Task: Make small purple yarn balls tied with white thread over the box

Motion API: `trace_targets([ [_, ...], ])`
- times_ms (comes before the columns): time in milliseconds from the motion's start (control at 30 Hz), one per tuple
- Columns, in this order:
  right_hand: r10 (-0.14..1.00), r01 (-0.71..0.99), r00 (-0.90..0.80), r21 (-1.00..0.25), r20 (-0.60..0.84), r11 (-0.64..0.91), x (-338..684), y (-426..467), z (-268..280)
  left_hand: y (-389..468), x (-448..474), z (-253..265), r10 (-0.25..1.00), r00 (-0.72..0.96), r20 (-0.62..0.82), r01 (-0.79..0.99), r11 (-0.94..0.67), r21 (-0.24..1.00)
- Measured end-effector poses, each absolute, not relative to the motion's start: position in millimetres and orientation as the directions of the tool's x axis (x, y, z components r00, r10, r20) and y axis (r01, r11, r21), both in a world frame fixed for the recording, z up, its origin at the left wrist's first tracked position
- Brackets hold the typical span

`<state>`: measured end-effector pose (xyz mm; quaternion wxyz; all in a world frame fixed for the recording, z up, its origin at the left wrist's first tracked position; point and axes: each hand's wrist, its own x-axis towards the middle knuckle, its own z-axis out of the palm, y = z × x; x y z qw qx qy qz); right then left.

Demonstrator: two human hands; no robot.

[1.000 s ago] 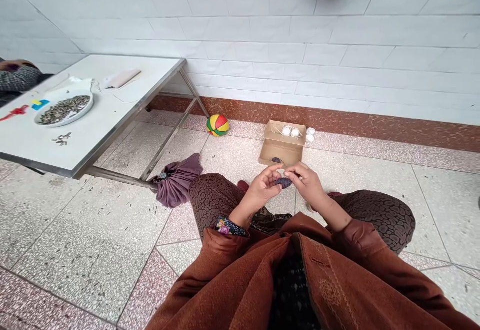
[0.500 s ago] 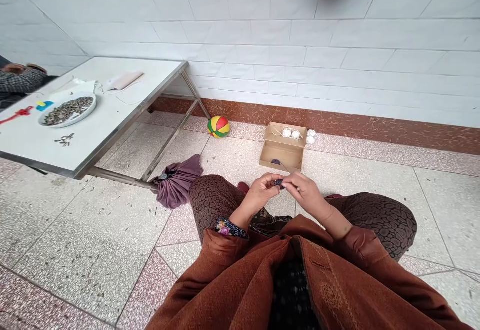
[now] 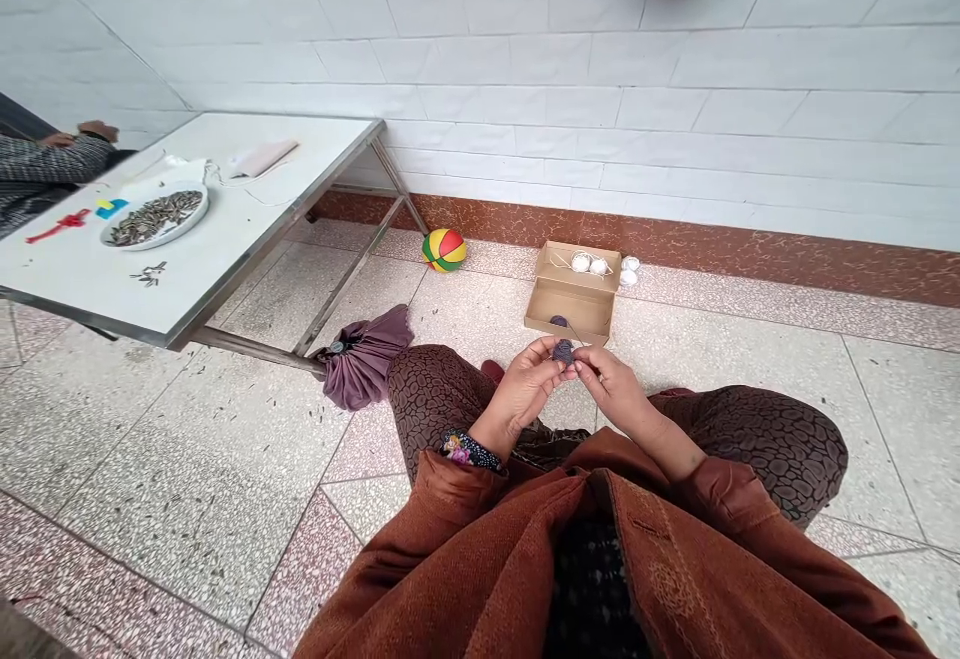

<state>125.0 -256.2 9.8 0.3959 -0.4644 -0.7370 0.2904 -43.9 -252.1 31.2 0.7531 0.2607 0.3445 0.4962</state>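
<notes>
Indoors, the left hand [image 3: 529, 379] pinched a small dark yarn piece [image 3: 563, 351] between thumb and fingers while the right hand's [image 3: 611, 384] fingers closed on its right edge, with a thin strand [image 3: 576, 333] running to them from the cardboard box [image 3: 592, 319] just beyond the fingertips. The close handwork seemed to call for a steady left pinch and light, even tension on the strand. The piece's broad face appeared turned upward; with fingers covering its edges, its long axis could not be told.
</notes>
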Motion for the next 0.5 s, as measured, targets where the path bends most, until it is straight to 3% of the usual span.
trace_targets([
  [300, 0.944, 0.489, -0.116, -0.81, 0.308, 0.324, 128, -255, 13, -253, -37, 21, 0.988, 0.141, -0.07, -0.243, 0.103, 0.965],
  [400, 0.945, 0.486, -0.103, -0.814, 0.309, 0.319, 131, -254, 13, -255, -36, 21, 0.99, 0.118, -0.08, -0.172, 0.099, 0.98],
  [500, 0.949, 0.473, -0.105, -0.824, 0.298, 0.311, 132, -255, 16, -257, -34, 25, 0.98, 0.139, -0.142, -0.216, 0.17, 0.961],
])
